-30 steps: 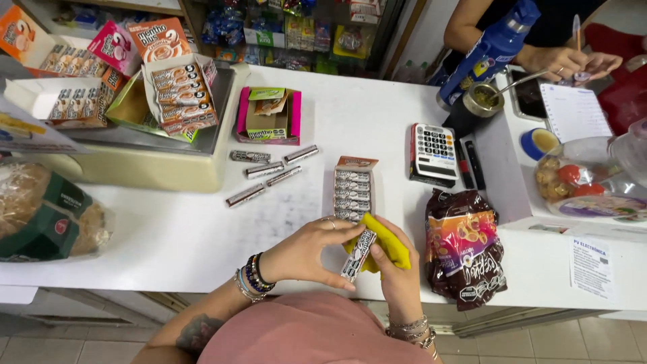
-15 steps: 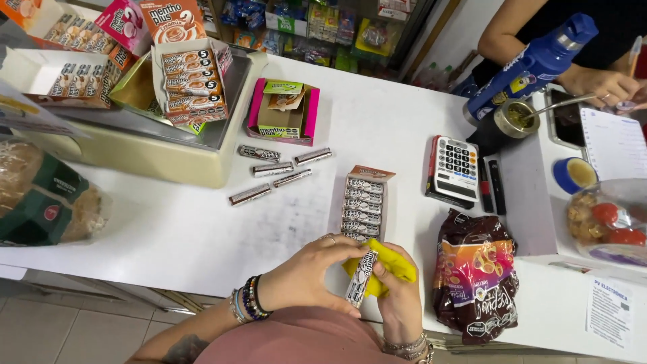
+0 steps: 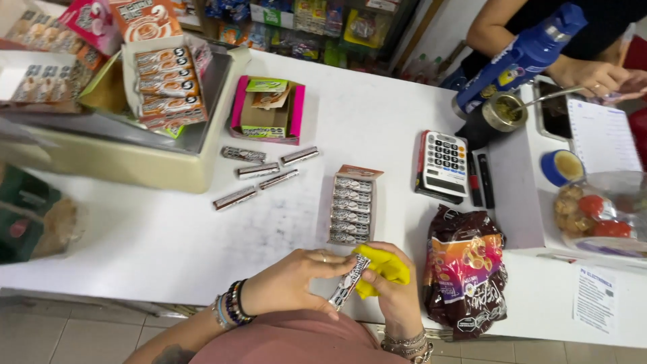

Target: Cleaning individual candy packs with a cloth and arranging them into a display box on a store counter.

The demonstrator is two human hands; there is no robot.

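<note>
I see my left hand point(image 3: 296, 282) pinching a slim silver-wrapped candy bar point(image 3: 347, 283) upright, fingers clamped on it, while my right hand point(image 3: 397, 296) presses a crumpled yellow cloth point(image 3: 384, 268) against it, closed around the cloth, just below the open box of matching bars point(image 3: 352, 205) on the white desk point(image 3: 168, 243).

white counter point(image 3: 168, 243), loose candy bars point(image 3: 259, 172), open candy box point(image 3: 352, 205), calculator point(image 3: 445, 162), brown snack bag point(image 3: 468, 269)
</note>
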